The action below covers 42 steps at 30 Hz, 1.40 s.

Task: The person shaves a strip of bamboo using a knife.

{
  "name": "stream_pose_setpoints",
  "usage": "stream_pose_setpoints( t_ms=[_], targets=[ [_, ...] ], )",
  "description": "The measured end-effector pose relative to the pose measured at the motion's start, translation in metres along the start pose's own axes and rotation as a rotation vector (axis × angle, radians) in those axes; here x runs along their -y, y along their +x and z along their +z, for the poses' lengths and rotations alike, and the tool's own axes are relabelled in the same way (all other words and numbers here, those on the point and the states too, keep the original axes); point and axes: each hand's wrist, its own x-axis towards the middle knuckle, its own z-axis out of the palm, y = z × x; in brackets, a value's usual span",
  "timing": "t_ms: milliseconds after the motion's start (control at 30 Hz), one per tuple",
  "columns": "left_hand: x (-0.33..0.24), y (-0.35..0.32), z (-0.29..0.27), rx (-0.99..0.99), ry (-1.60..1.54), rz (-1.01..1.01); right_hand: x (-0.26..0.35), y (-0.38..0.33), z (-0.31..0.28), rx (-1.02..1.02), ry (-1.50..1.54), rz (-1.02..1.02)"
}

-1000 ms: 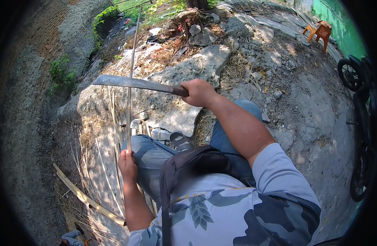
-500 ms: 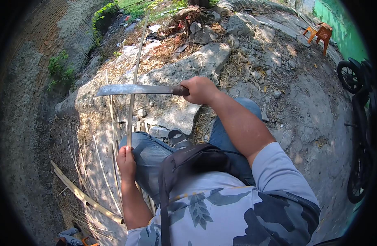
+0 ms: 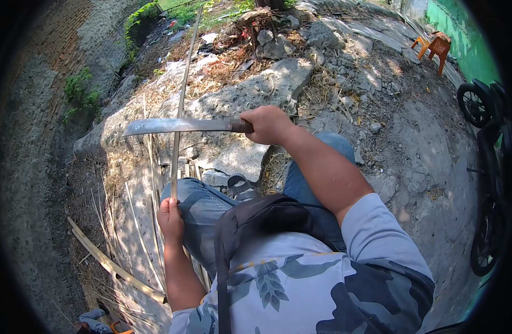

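Observation:
My right hand (image 3: 268,123) grips the handle of a long machete (image 3: 172,126), whose blade points left and lies across a thin bamboo strip (image 3: 182,97). My left hand (image 3: 170,218) holds the lower end of that strip beside my left knee, and the strip runs straight away from me toward the grass. I sit with both jeans-clad knees raised, a dark bag strapped across my chest.
Split bamboo strips (image 3: 138,222) and a thicker bamboo piece (image 3: 108,261) lie on the ground at my left. A broken concrete slab (image 3: 256,92) and rubble sit ahead. An orange stool (image 3: 434,47) stands far right, a motorbike (image 3: 486,167) at the right edge.
The machete has slid down the strip toward me, and the blade now sits level. My left hand keeps its hold at the strip's lower end.

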Motion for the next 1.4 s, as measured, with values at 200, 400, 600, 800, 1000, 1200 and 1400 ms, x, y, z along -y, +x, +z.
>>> stream_pose_setpoints(
  t_ms=[200, 400, 600, 800, 1000, 1200, 1400],
  targets=[
    [0.002, -0.002, 0.001, 0.019, -0.048, 0.036, -0.005, 0.006, -0.013, 0.09, -0.075, 0.058],
    [-0.001, 0.0, 0.001, 0.019, -0.008, 0.0, -0.014, 0.002, -0.005, 0.026, 0.107, 0.136],
    [-0.002, -0.001, 0.001, 0.019, -0.042, -0.004, -0.01, 0.003, -0.005, 0.079, 0.171, 0.098],
    [0.0, 0.0, 0.002, -0.009, -0.035, -0.015, 0.002, -0.001, -0.002, 0.192, 0.063, 0.064],
    [-0.003, -0.001, 0.002, 0.01, -0.05, -0.014, 0.005, -0.001, -0.005, 0.211, 0.004, 0.028],
    [-0.003, -0.001, 0.003, 0.007, -0.055, -0.017, 0.007, -0.002, -0.008, 0.164, 0.019, 0.007],
    [-0.001, -0.001, 0.002, 0.0, -0.03, 0.002, 0.011, 0.001, -0.009, 0.273, 0.005, 0.077]
  ],
)
